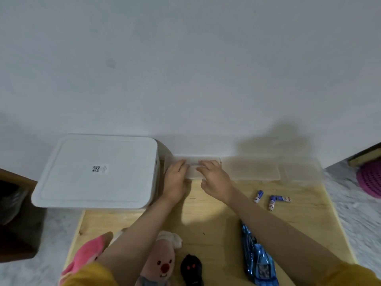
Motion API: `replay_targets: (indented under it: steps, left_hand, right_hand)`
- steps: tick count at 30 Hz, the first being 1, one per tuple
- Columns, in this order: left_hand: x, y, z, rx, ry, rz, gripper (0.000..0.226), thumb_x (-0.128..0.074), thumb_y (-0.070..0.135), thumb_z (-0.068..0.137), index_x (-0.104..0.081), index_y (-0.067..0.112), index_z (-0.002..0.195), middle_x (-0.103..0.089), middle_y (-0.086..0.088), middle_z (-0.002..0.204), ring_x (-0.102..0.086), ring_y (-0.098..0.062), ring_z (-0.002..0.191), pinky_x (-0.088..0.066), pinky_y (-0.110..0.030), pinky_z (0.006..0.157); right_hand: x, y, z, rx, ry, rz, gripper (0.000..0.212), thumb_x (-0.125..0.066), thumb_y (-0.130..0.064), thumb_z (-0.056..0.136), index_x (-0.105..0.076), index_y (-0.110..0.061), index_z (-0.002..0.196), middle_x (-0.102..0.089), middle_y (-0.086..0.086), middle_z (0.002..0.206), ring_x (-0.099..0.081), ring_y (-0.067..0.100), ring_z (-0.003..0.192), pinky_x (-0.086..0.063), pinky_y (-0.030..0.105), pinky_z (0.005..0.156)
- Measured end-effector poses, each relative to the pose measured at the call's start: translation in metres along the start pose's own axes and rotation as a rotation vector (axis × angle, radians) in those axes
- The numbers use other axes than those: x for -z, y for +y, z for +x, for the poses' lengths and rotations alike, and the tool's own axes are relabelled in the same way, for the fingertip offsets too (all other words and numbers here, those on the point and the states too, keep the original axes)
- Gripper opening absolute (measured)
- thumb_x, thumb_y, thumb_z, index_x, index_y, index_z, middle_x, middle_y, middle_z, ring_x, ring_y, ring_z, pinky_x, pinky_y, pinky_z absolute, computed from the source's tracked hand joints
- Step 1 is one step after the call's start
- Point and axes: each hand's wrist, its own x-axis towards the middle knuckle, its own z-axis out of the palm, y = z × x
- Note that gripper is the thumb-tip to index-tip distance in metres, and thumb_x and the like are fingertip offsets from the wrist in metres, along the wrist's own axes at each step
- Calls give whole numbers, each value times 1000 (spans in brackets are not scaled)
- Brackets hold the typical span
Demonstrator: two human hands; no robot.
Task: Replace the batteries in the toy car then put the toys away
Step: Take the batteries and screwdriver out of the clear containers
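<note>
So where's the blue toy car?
The blue toy car lies on the wooden table, near its front edge, under the right forearm and right of the black remote.

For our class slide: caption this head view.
Both hands on a translucent plastic box; blue toy car waits.

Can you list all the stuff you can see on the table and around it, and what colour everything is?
Storage box: 1, white, lid on, far left of table by the wall.
Clear box: 1, see-through, at the wall, under both hands.
Clear lid: 1, see-through, flat, right of the clear box.
Batteries: 3, blue and white, loose on the right side.
Toy car: 1, blue, near edge, right.
Remote control: 1, black, near edge, middle.
Plush toy: 1, pink, near edge, left of the remote control.
Table: 1, light wood.
Basket: 1, purple, on the floor, far right.
Left hand: on the clear box.
Right hand: on the clear box.
</note>
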Motion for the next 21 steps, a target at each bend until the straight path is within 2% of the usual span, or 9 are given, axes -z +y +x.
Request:
replay_targets:
  steps: [6,10,13,16,19,21]
  left_hand:
    - [-3,-3,2,-41,29,35,54,-83,-7,54,-67,-6,105,-65,-26,113,-64,-45,95,-50,-50,85]
    - [2,1,4,-57,79,64,51,-79,-6,55,-67,-5,105,-66,-23,110,-65,-41,96,-51,-48,86]
    - [10,9,9,-69,109,187,59,-81,-3,45,-65,3,101,-67,-14,105,-65,-33,94,-49,-43,85]
    - [14,11,8,-56,114,219,69,-79,2,44,-56,9,109,-59,-15,112,-51,-32,104,-42,-40,86]
    - [15,10,3,-31,150,133,78,-81,7,52,-48,5,123,-45,-24,125,-32,-35,118,-41,-49,97]
    - [17,13,-2,-14,187,85,80,-83,23,61,-46,4,128,-37,-27,132,-23,-37,126,-27,-48,107]
  right_hand:
    - [4,-1,4,-12,-37,9,50,-55,-6,79,-56,-12,128,-46,5,141,-37,27,128,-40,35,102]
    - [16,-2,8,-36,-26,75,47,-57,-10,77,-59,-14,124,-54,3,135,-43,24,126,-32,29,104]
    - [30,0,13,-42,-28,136,43,-60,-12,76,-63,-14,119,-62,1,125,-52,21,119,-39,30,101]
    - [40,4,15,-26,-55,171,39,-62,-13,76,-64,-13,115,-63,2,120,-54,20,115,-42,30,98]
    - [42,7,13,-13,17,212,31,-62,-14,80,-65,-12,111,-64,3,113,-56,19,111,-42,28,96]
    - [42,8,11,0,89,239,29,-63,-14,82,-66,-11,110,-64,3,112,-55,19,110,-42,29,95]
